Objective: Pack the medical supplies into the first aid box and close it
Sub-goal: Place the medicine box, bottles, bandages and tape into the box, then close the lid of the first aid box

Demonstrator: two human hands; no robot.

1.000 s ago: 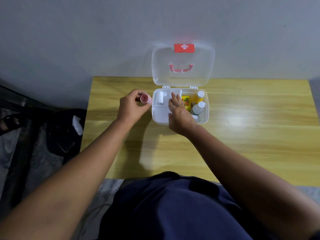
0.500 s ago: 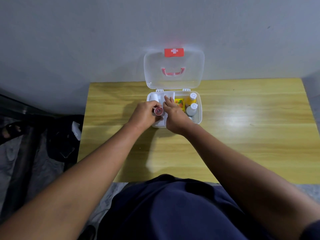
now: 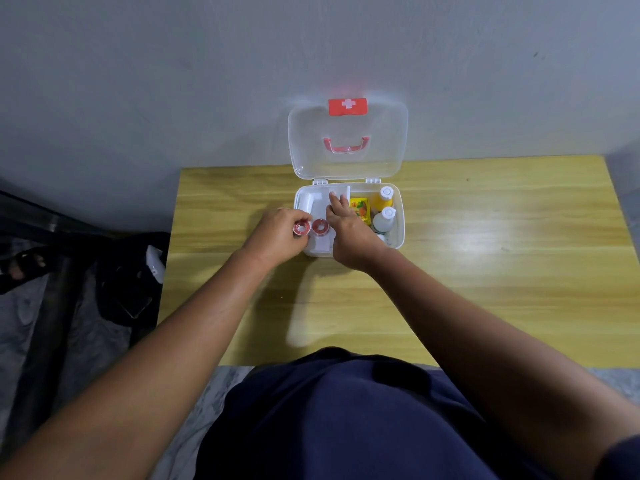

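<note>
box (image 3: 398, 233) right half crowded by 2 bottles (image 3: 384, 218), left half open

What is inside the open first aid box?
In the box: a yellow packet, an orange bottle, a white bottle, a red tape roll. The right hand covers the middle.

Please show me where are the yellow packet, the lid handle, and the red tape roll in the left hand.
yellow packet (image 3: 360, 209), head view, its printed top face.
lid handle (image 3: 346, 146), head view, its middle bar.
red tape roll (image 3: 301, 227), head view, its round face.

Left hand (image 3: 277, 233), perhaps tape roll (image 3: 300, 229)
</note>
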